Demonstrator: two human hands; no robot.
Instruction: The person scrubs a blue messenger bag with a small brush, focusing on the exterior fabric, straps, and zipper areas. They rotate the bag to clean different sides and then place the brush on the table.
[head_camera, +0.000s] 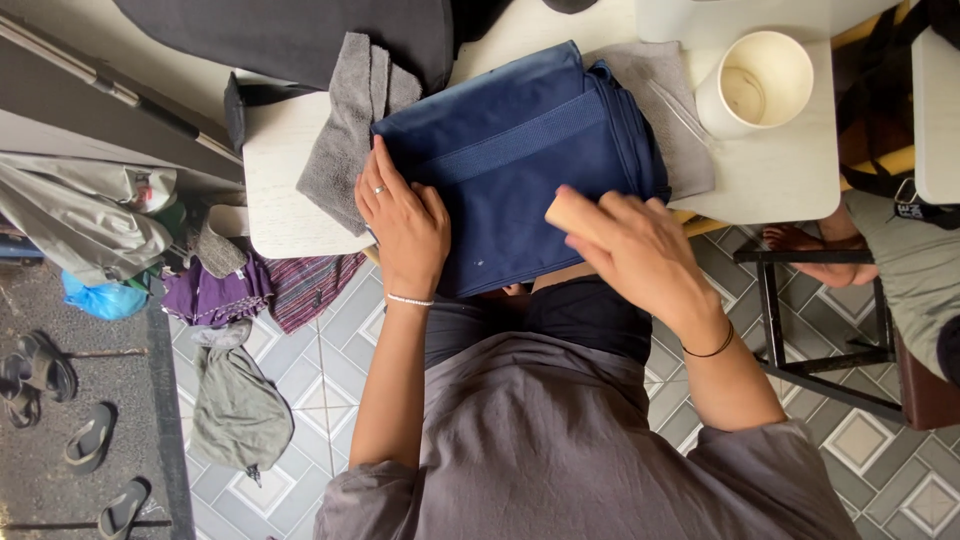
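Note:
A folded dark blue garment with a ribbed band lies on the white table in front of me. My left hand, wearing a ring and a thin bracelet, rests flat on the garment's left edge with the fingers spread. My right hand grips a small tan wooden block or handle and presses it on the garment's lower right part. What lies under that hand is hidden.
Grey cloths lie under the garment, one at the left and another at the right. A cream paper cup stands at the table's right. Clothes and sandals lie on the floor at left. Another person's foot rests on a black stool frame at right.

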